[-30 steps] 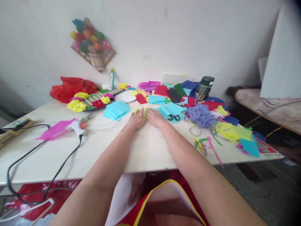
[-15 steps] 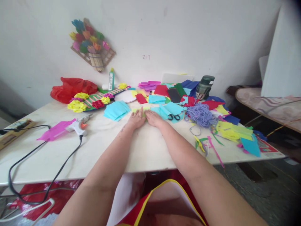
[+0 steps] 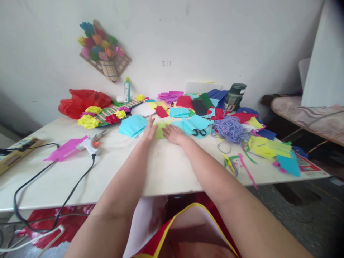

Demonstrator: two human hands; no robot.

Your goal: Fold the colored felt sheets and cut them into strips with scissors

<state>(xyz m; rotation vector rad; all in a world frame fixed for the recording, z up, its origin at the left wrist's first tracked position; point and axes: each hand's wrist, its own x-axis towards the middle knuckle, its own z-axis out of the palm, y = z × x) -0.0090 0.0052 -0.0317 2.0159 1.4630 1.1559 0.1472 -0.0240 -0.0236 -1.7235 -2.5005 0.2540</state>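
While both forearms stretched across the table point(image 3: 166, 175), the left hand point(image 3: 149, 131) and right hand point(image 3: 174, 134) lay flat and slightly apart on a lime paper sheet point(image 3: 161, 129) toward the far edge. Uneven pressure could have skewed it. The palms hid its near edge; the scissors point(image 3: 198, 133) beyond were half buried.

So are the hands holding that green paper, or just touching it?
Just touching. The right hand lies flat on the light green paper, pressing it to the table. The left hand rests at its left edge. Nothing is gripped or lifted.
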